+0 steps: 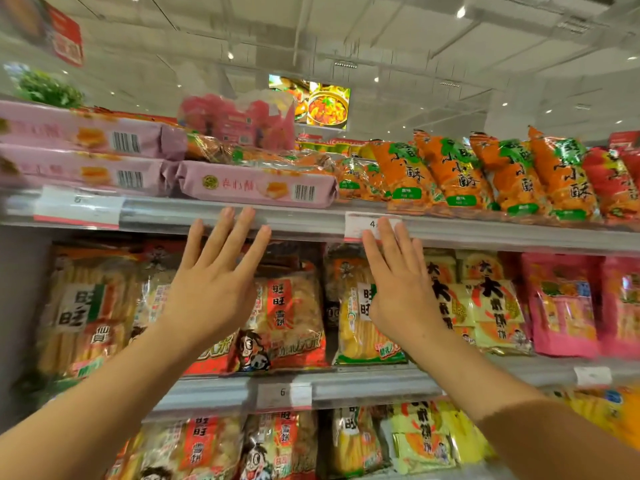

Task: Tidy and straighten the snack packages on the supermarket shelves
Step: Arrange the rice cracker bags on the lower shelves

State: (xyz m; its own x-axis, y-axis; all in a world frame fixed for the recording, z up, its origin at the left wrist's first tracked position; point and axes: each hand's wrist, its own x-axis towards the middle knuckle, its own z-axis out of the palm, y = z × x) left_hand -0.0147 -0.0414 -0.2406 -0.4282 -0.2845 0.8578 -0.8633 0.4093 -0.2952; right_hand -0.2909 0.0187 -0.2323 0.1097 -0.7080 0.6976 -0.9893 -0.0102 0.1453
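Observation:
Both my hands are raised with straight fingers in front of the shelves and hold nothing. My left hand (214, 282) has its fingertips at the front rail of the top shelf (194, 216), just below a flat pink package (256, 185). My right hand (398, 285) reaches up to a white price tag (360, 225) on that rail. Orange snack bags (457, 174) lean in a row on the top shelf to the right. A red rice-cracker bag (287, 317) and a yellow bag (353, 327) stand on the middle shelf behind my hands.
Stacked pink boxes (86, 154) fill the top shelf's left. A loose pink bag (239, 119) lies on top of the goods. Pink bags (561, 306) stand at the middle shelf's right. A lower shelf (363, 389) holds more cracker bags (207, 445).

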